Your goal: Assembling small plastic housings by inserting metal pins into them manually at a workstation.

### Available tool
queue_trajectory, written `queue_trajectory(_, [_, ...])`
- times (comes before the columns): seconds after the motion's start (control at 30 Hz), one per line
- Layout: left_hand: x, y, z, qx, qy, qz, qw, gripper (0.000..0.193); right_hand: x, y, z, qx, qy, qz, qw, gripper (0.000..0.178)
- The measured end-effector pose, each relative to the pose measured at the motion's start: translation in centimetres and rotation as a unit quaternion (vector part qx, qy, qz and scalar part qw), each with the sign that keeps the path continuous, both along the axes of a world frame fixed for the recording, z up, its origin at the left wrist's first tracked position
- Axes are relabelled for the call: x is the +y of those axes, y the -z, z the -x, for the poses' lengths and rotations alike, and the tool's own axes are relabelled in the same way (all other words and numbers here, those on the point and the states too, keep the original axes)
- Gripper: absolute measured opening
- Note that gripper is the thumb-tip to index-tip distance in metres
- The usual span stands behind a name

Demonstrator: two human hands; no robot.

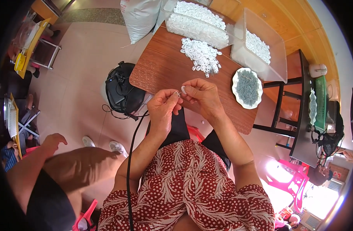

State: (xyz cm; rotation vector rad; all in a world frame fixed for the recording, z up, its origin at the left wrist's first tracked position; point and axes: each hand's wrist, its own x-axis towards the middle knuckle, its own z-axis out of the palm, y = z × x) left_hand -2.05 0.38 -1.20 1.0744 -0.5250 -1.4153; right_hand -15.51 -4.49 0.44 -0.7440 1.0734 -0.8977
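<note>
Close together over the near edge of the brown table (157,57), my two hands work on tiny parts. My left hand (161,109) is closed in a pinch on a small metal clip (179,94), partly hidden by the fingertips. Between thumb and forefinger, my right hand (206,98) grips a small white plastic piece (183,89) right beside the clip. Beyond them lies a loose pile of white plastic pieces (199,54), with a few metal bits at its near end. A white scalloped plate (235,82) to the right holds many thin grey metal parts (247,89).
Two clear bins, one at the back (231,40) and one at right (257,71), hold white pieces. A white sack (140,19) stands behind the table. Left are a black bag (124,88) with cables and another person's hand (54,143). A dark rack (300,107) stands right.
</note>
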Motion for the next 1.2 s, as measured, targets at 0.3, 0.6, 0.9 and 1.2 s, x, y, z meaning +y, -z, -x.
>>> queue_trajectory(0.3, [0.0,0.2,-0.3,-0.008,-0.001,-0.002,1.000,0.010,0.0,0.9,-0.6,0.025,-0.014,0.055,0.998,0.008])
queue_trajectory(0.6, [0.1,0.5,-0.4,-0.020,-0.021,-0.006,1.000,0.010,0.6,0.8,-1.7,0.117,0.004,0.131,0.984,0.008])
queue_trajectory(0.9, [0.0,0.6,-0.8,-0.028,-0.039,0.013,0.999,0.011,1.3,0.1,-3.0,0.061,0.019,0.110,0.992,0.011])
queue_trajectory(1.2, [-0.1,0.7,-1.3,-0.039,-0.038,0.026,0.998,0.011,1.3,1.9,-3.2,0.141,-0.017,0.262,0.955,0.013])
